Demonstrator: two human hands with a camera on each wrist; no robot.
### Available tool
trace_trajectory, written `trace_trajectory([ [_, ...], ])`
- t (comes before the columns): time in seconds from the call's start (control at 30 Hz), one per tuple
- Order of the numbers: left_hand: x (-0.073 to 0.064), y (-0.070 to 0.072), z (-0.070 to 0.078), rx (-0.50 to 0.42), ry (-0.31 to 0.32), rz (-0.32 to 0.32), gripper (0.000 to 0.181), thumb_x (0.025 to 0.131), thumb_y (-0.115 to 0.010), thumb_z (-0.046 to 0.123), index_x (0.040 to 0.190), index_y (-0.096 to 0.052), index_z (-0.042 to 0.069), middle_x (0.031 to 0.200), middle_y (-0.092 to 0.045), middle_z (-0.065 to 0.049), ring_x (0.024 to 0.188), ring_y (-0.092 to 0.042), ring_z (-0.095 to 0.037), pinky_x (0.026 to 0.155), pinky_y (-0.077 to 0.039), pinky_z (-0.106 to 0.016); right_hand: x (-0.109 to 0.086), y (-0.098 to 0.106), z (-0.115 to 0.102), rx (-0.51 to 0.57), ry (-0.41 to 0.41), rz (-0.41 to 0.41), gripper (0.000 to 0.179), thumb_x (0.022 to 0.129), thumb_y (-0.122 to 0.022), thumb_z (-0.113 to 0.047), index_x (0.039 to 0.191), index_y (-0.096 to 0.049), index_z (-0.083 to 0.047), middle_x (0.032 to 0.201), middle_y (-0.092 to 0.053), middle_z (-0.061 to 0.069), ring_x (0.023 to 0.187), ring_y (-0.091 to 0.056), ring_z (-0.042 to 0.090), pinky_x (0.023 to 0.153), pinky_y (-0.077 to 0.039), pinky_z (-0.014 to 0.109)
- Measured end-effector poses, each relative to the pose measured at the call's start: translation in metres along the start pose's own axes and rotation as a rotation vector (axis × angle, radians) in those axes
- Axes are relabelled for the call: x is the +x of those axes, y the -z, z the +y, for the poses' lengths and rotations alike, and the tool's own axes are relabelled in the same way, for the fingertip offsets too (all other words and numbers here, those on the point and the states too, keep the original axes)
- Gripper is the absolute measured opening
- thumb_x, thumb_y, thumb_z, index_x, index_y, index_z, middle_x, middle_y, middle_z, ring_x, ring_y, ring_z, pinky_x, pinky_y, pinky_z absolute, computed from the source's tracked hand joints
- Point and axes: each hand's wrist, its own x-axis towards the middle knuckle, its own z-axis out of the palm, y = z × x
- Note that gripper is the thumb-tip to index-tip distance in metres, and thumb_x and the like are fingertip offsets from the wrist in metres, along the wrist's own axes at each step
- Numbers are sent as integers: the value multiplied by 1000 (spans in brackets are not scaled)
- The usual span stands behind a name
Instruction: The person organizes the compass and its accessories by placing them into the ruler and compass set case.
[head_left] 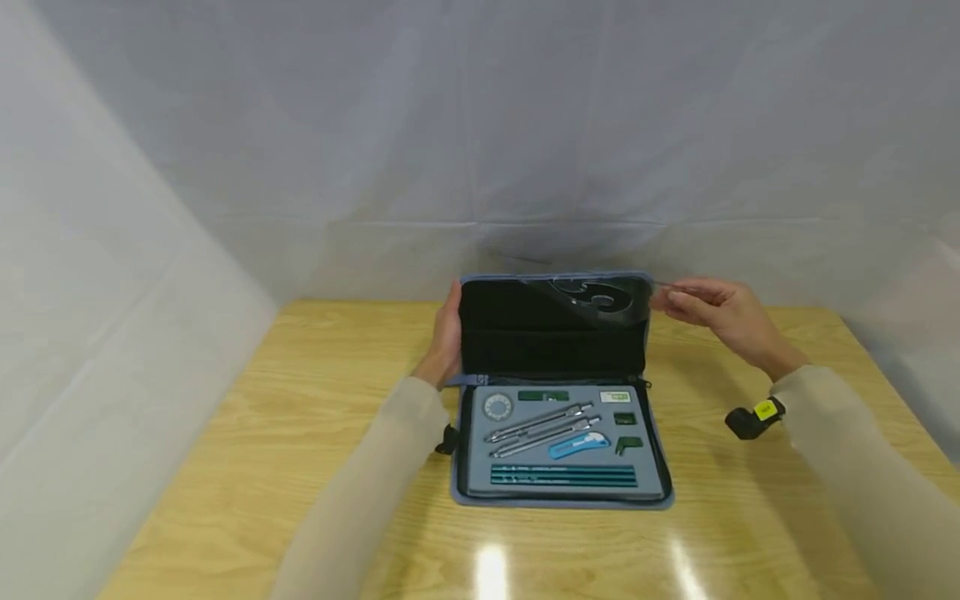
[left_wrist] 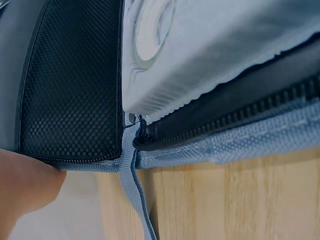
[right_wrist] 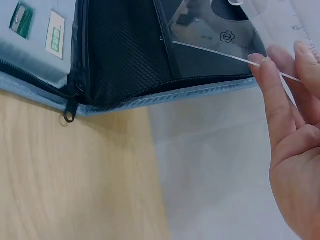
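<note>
A blue zip case point(head_left: 562, 503) lies unfolded on the table with its black-lined lid point(head_left: 551, 354) standing up at the back. At the lid's left side, my left hand point(head_left: 447, 335) grips the edge; its fingers behind the lid are hidden. My right hand point(head_left: 726, 315) pinches the edge of a clear plastic set square point(right_wrist: 200, 35) with curved cut-outs and scale marks. Part of the set square overlaps the lid's upper right corner. In the grey tray point(head_left: 480, 483) lie two silver compasses point(head_left: 540, 429), a blue cutter point(head_left: 579, 445) and several green pencils point(head_left: 562, 476).
The tray also holds a round disc point(head_left: 497, 407), a white eraser point(head_left: 615, 397), a green sharpener point(head_left: 624, 418) and other small green pieces. A blue strap point(left_wrist: 131, 185) hangs from the case's left side, a zip pull point(right_wrist: 70, 111) from its right. White sheeting point(head_left: 472, 133) rises behind the wooden table point(head_left: 337, 400).
</note>
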Motion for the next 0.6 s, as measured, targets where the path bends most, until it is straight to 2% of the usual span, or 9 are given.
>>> trace_trajectory([
  [0.1,0,0,0,-52,-3,-23,63,102,-33,48,153,-21,13,158,-15,-1,143,-12,-16,113,-10,-32,1,3,-6,-117,20,1,35,99,-53,-14,123,-55,11,115,-67,9,104,-63,15,85,-49,28],
  [0.27,-1,1,-1,-14,-21,-33,68,100,-32,53,154,-15,16,159,-6,0,144,-4,-16,114,-3,-35,3,5,-15,-291,87,6,28,99,-51,-10,118,-62,7,110,-68,10,99,-65,13,81,-51,26],
  [0.33,-2,2,-1,-13,-26,-56,71,98,-31,56,154,-10,16,159,-2,1,144,-1,-16,114,-1,-36,3,3,-18,-359,114,6,25,98,-52,-7,115,-63,7,108,-68,13,97,-66,12,80,-52,25],
  [0.37,-2,3,-2,-26,-25,-69,73,98,-30,57,154,-10,16,159,-4,1,143,-5,-15,114,-3,-35,2,2,-20,-390,125,3,24,98,-53,-5,115,-64,6,107,-68,14,95,-66,11,79,-52,25],
  [0.43,-3,4,-3,-48,-22,-99,72,97,-28,61,149,-28,12,151,-32,-3,135,-30,-16,111,-19,-34,2,-1,-24,-471,143,-6,23,97,-54,-5,114,-65,4,106,-69,13,93,-66,8,78,-52,22],
  [0.5,-4,4,-4,-82,-34,-135,66,97,-25,61,135,-46,11,129,-53,-2,117,-47,-14,102,-32,-30,3,-4,-28,-548,150,-13,22,97,-55,-6,115,-66,0,105,-69,11,91,-65,5,77,-51,19],
  [0.53,-5,5,-4,-94,-42,-144,62,98,-25,60,124,-53,12,115,-58,0,105,-52,-12,96,-37,-28,3,-5,-30,-577,154,-18,23,97,-55,-6,115,-66,-1,106,-69,10,91,-65,5,78,-51,19],
  [0.6,-5,4,-3,-119,-58,-170,55,99,-23,58,100,-58,16,87,-59,2,83,-54,-12,82,-42,-27,6,-8,-35,-648,162,-21,23,97,-54,-7,116,-66,-2,106,-69,9,90,-66,7,77,-50,19],
])
